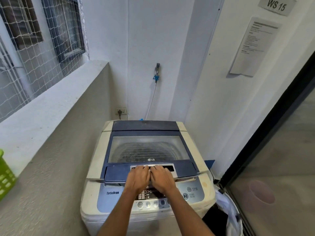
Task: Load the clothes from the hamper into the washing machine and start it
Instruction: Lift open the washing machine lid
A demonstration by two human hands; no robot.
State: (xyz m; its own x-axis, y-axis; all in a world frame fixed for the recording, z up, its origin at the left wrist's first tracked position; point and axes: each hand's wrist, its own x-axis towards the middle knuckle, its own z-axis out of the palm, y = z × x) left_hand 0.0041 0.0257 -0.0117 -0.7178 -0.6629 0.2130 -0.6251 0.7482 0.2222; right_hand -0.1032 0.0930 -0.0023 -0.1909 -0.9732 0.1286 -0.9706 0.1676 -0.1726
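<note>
A white top-load washing machine point(95, 169) stands in front of me with its blue, glass-windowed lid point(148, 147) closed. Both hands lie side by side on the lid's front edge. My left hand point(139, 178) and my right hand point(162, 178) have their fingertips in the silver handle recess point(170, 166). The control panel point(190, 193) with the start/pause button sits just below my wrists. At the machine's lower right, white and dark clothes point(226, 213) lie heaped in a hamper.
A grey ledge wall point(56, 137) runs along the left with a green basket point(5, 176) on it. A tap and hose point(156, 74) hang on the back wall above a socket point(121, 111). A glass door point(281, 167) closes off the right side.
</note>
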